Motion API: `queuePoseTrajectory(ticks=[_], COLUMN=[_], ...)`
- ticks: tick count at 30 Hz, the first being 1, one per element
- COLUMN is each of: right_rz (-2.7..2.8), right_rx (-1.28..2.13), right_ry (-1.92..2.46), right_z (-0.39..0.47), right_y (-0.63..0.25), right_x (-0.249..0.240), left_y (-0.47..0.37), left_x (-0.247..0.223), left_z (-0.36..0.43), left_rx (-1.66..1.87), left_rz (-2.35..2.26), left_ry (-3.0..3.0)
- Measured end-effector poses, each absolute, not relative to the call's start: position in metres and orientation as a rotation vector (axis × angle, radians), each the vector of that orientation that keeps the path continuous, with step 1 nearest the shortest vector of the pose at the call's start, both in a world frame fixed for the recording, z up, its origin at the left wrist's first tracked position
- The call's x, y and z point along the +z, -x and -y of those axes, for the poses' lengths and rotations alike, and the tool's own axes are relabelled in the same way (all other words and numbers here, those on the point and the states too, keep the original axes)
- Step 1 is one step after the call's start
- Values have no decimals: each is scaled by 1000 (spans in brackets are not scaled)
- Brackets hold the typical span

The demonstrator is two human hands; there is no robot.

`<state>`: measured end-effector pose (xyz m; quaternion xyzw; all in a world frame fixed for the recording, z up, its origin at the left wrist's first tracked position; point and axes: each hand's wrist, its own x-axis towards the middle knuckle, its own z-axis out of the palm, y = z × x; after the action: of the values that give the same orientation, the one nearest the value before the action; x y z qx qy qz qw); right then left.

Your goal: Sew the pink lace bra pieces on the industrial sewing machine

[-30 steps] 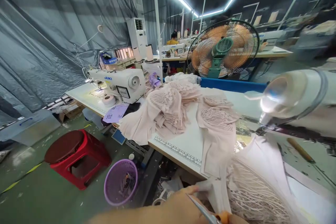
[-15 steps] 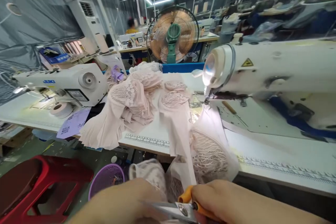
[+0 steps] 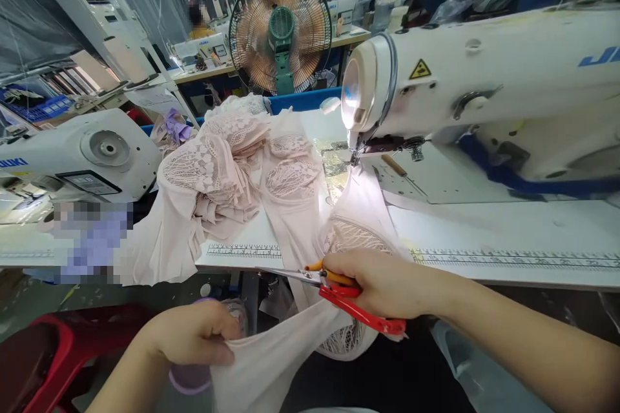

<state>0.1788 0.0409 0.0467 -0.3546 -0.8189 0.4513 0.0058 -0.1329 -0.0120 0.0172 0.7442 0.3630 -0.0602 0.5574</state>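
Observation:
My left hand (image 3: 194,334) pinches a pale pink fabric band (image 3: 276,345), stretched across my lap toward the right. My right hand (image 3: 382,281) is closed around scissors (image 3: 334,275) with orange handles, their blades pointing left above the band. A red handle-like piece (image 3: 372,321) runs under the same hand; whether it belongs to the scissors I cannot tell. Behind that hand, a pale pink bra piece with a lace cup (image 3: 356,235) lies on the table edge, its upper part under the needle of the sewing machine (image 3: 465,84).
A heap of pale pink lace bra pieces (image 3: 213,168) lies left of the needle, beside a second sewing machine (image 3: 106,148). A large fan (image 3: 281,32) stands behind. A red stool (image 3: 58,355) and a purple basket (image 3: 191,379) are below, at left.
My hands have risen and moved apart, stretching the band between them. The scissors have come up from the bottom edge and the red piece now shows. The view has shifted right and downward.

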Motion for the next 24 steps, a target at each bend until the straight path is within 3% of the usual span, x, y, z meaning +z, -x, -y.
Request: queuePoseTrajectory(ticks=[5,13,24], right_rz=[2574,2620,2541], right_rx=[1501,1554,1507], right_ry=[1031,1045,982], right_z=[-28,-31,-39], right_y=[-163,-153,-153], right_x=[58,71,55], left_y=[97,45,52], left_x=[20,-4,-22], left_z=[16,57,57], left_rx=[-46,875,958], left_rz=[-1018,-1125,-984], left_ry=[-1797,-1352,-958])
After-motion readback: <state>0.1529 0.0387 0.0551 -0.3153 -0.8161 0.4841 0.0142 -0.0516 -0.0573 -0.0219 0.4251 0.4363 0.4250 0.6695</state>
